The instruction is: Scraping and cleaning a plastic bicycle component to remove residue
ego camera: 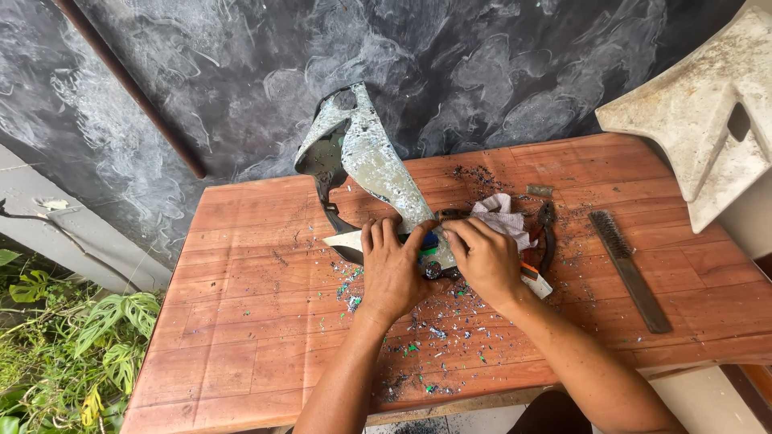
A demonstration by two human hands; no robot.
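Both of our hands press down on a curved, sanded plastic panel (378,165) lying across the middle of the wooden table (241,321). Our left hand (392,269) lies flat on the panel's near end, fingers spread a little and stretched toward the far side, thumb angled right; it pins the piece rather than closing round it. Our right hand (486,261) sits just beside it, to the right, fingers curled over and touching the same end of the panel. We cannot tell whether something small is gripped beneath those fingers. A bit of blue and green (430,243) shows between the two hands.

The panel rises from our hands toward the far left, its dull grey surface scraped, with a dark cutout near its far end. Just right of our right hand lies a white rag (500,215), and beside that, pliers (548,229) with dark handles. Farther right a wire brush (629,269) lies on the boards, well apart from us. Coloured paint flakes (418,345) litter the near part of the table. A pale, weathered panel (700,120) leans at the far right.
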